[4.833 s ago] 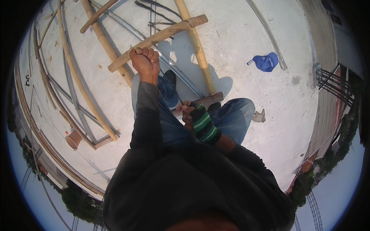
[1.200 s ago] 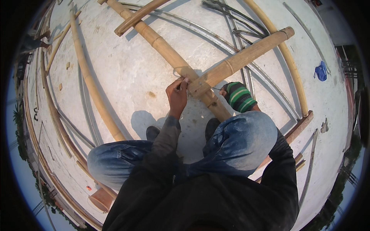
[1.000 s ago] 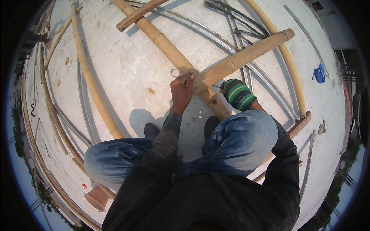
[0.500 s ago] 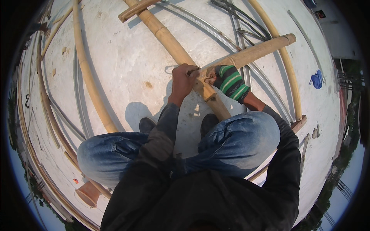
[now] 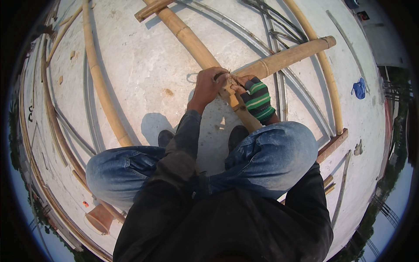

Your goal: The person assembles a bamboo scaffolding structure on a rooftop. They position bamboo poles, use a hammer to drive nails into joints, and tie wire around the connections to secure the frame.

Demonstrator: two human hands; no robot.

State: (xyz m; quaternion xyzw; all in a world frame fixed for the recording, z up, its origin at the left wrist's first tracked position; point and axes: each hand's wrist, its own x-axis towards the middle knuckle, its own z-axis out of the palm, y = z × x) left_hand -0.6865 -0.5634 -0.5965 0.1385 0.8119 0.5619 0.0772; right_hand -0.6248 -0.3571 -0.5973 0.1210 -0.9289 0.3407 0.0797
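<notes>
Two bamboo poles meet at a joint in front of me: a long pole (image 5: 188, 38) coming down between my feet and a crosspiece (image 5: 288, 56) reaching to the right. My left hand (image 5: 207, 87), bare, is closed in a pinch at the joint. A thin wire (image 5: 190, 78) loops out to its left, and fine strands stick up at the fingertips. My right hand (image 5: 258, 99), in a green-and-black striped fingerless glove, is closed beside it, fingertips nearly touching the left ones. What the right fingers grip is hidden. Below them a notched wooden piece (image 5: 235, 102) lies against the long pole.
More bamboo poles (image 5: 102, 83) lie left and right (image 5: 325, 74) on the pale floor (image 5: 144, 56). Metal tubes (image 5: 227, 24) and dark rods (image 5: 279, 17) run beneath the crosspiece. A blue cloth-like item (image 5: 358, 88) lies right; a brown bucket (image 5: 100, 219) sits lower left.
My right hand has turned more upright, and its forearm has drawn in behind the knee. My left hand has shifted slightly up and right, bringing the fingertips closer together.
</notes>
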